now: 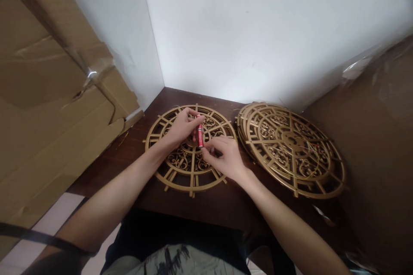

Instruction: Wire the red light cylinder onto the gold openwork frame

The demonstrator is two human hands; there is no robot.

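Observation:
A slim red cylinder [200, 132] with silvery ends and a pale band near its middle is held lengthwise over a round gold openwork panel [192, 188]. My left hand [186, 126] is closed on its upper part, thumb along the side. The fingers of my right hand [226, 155] pinch its lower end. Scrollwork and spokes fill the panel, which lies flat on the dark brown table [180, 204]. Both hands cover part of the panel's centre. What kind of thing the red cylinder is, I cannot tell for sure.
To the right, several similar gold panels [292, 142] lie stacked, with a thin yellowish loop [318, 167] on top. Large cardboard [48, 94] stands at the left, and a brown box [371, 137] at the right. A white wall [251, 30] rises behind the table.

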